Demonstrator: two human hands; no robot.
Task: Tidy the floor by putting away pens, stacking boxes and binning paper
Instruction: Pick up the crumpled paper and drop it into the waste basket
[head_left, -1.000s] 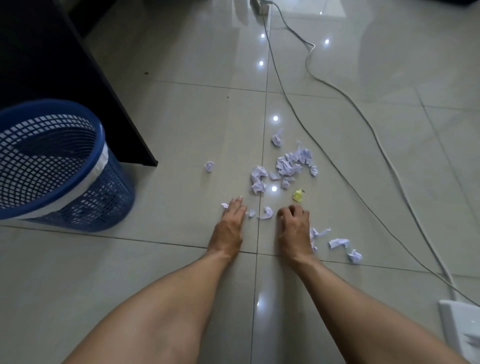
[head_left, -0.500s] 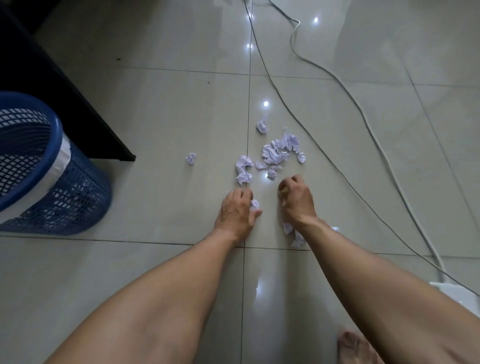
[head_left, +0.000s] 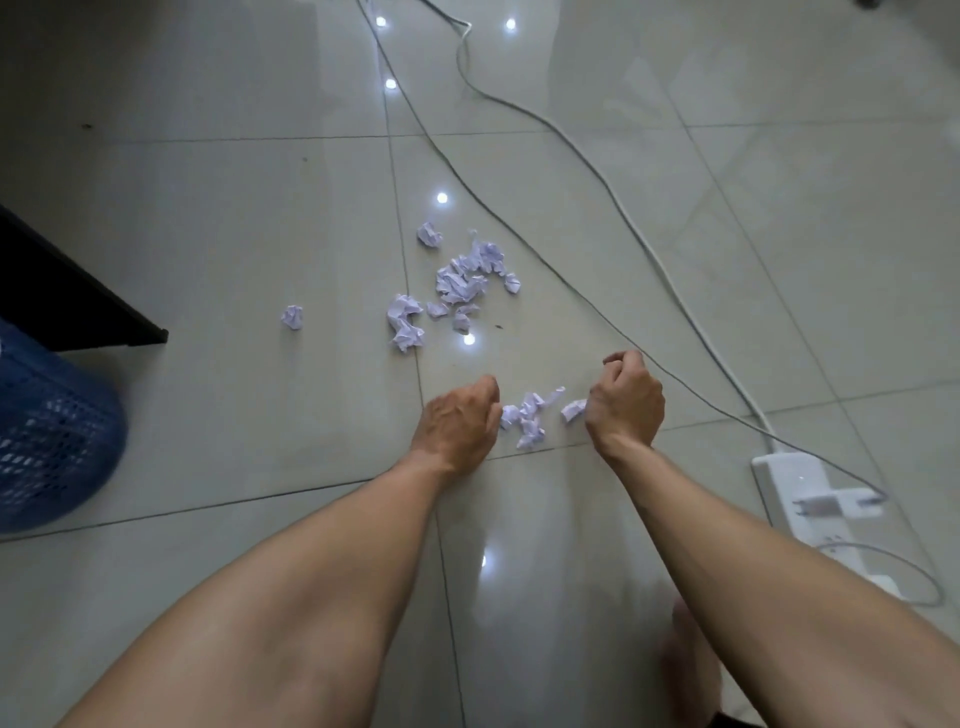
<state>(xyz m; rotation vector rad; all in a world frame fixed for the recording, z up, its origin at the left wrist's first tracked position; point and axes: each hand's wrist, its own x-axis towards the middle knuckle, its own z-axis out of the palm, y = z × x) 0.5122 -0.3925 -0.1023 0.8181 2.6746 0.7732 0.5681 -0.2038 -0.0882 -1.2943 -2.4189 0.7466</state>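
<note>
Your left hand (head_left: 457, 423) lies low over the tiled floor (head_left: 249, 234), back turned up, fingers curled under; its fingertips touch the near cluster of crumpled paper scraps (head_left: 530, 418), but whether any scrap is held inside the curl cannot be told. Your right hand (head_left: 626, 402) sits just right of that cluster, fingers curled into a loose fist with the index and thumb drawn together at the top; one white scrap (head_left: 573, 410) lies against its thumb side, and whether the hand holds paper cannot be told. The near cluster rests on the floor between your two hands.

Farther from you, past a bare stretch of tile, lies the larger scatter of scraps (head_left: 465, 278), loosely heaped just right of a grout line. A bigger crumpled wad (head_left: 404, 322) sits at its left edge, a single ball (head_left: 429, 235) at its far end, and one stray ball (head_left: 293, 317) well apart to the left.

The blue mesh bin (head_left: 52, 431) stands at the left edge, partly cut off, beside the corner of a dark piece of furniture (head_left: 67, 306). A thin dark cable (head_left: 519, 236) and a thicker white cable (head_left: 649, 249) run diagonally across the floor to the right of the paper; the white one reaches a white power strip (head_left: 795, 483) near your right forearm. Ceiling lights show as bright spots on the glossy tiles.
</note>
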